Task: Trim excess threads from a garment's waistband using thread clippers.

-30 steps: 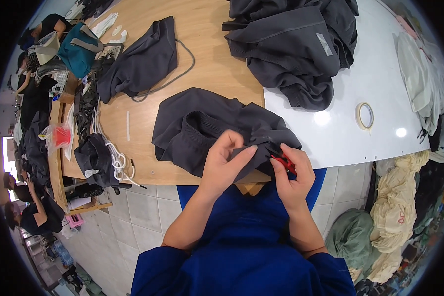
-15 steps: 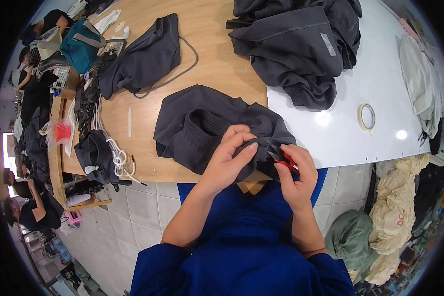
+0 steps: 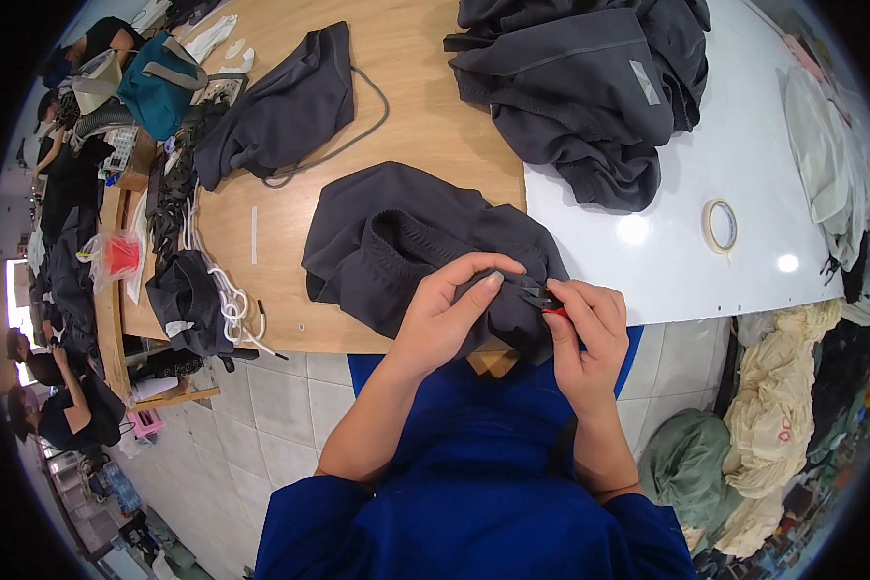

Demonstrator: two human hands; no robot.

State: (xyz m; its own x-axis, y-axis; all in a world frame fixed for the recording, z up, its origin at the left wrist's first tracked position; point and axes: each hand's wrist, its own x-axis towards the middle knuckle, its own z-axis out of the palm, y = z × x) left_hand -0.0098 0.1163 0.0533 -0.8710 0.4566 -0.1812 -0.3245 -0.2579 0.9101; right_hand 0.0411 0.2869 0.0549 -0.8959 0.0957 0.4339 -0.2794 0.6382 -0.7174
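A dark grey garment (image 3: 343, 232) with a gathered elastic opening lies bunched at the near edge of the table. My left hand (image 3: 443, 319) is closed on a fold of it, thumb and fingers pinching the cloth near its right side. In my right hand (image 3: 592, 338) is a pair of red-handled thread snips (image 3: 555, 311), mostly covered by the fingers. Their dark blades point left and lie against the pinched cloth, close to the left fingertips. Whether the blades touch a thread is too small to make out.
A large heap of dark grey garments (image 3: 570, 87) sits at the far side. Farther left lies another grey piece (image 3: 290, 106) with a cord. A tape roll (image 3: 719, 227) rests on the white surface (image 3: 677, 261). White cords (image 3: 234, 314) hang beside a dark cloth bundle (image 3: 188, 300). Other people are at left.
My right hand has turned and its fingers have closed over the snips, so less red handle shows. My left fingers have shifted slightly along the fold, index finger now straighter.
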